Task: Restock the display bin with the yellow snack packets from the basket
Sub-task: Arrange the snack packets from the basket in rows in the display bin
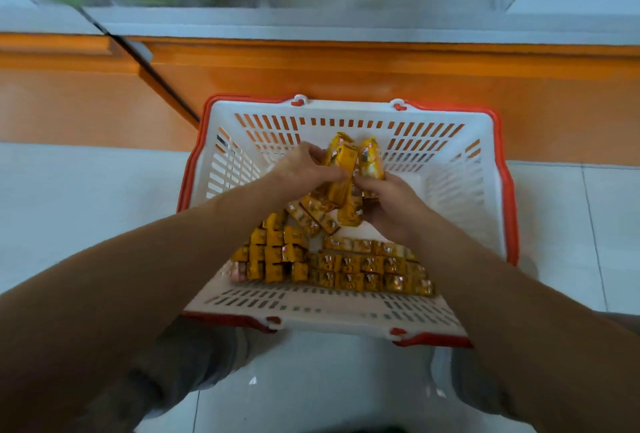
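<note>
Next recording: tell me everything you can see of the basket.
The basket is white plastic with slotted walls, and red handles folded down along its rim. It stands upright on the pale tiled floor, before an orange cabinet base. Yellow packets lie stacked in rows at its near end; its far end looks mostly bare. The left hand and right hand reach inside, holding a bunch of packets above the stack.

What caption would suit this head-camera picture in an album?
Left hand and right hand grip yellow snack packets over a white basket holding more.
</note>
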Motion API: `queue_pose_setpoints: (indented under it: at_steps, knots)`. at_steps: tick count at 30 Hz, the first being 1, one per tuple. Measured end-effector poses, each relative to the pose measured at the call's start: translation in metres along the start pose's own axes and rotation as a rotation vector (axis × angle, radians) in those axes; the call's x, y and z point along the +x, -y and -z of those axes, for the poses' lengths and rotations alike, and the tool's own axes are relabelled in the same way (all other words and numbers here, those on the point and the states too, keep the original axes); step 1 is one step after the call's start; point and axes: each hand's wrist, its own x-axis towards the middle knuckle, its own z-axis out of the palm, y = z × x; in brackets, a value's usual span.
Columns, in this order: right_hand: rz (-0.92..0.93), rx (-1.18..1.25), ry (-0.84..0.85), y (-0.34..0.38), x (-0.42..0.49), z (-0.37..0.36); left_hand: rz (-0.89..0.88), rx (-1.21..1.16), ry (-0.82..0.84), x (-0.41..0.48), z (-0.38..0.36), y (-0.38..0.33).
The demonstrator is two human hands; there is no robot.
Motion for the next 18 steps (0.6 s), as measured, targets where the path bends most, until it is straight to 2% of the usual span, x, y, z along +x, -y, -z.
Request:
queue_pose_setpoints:
  at_steps: [4,10,13,18]
  knots:
    - [0.114,-0.054,0.111,0.051,-0.062,-0.029,-0.022,-0.27,0.092,-0.066,0.032,-0.059]
    - [0.248,-0.112,0.223,0.15,-0.177,-0.071,-0.217,-0.624,0.092,-0.181,0.074,-0.137]
    - [0.354,-0.149,0.171,0.171,-0.223,-0.08,-0.281,-0.761,0.019,-0.218,0.072,-0.162]
    - [0.438,-0.048,0.053,0.167,-0.237,-0.085,-0.25,-0.874,-0.139,-0.231,0.049,-0.178]
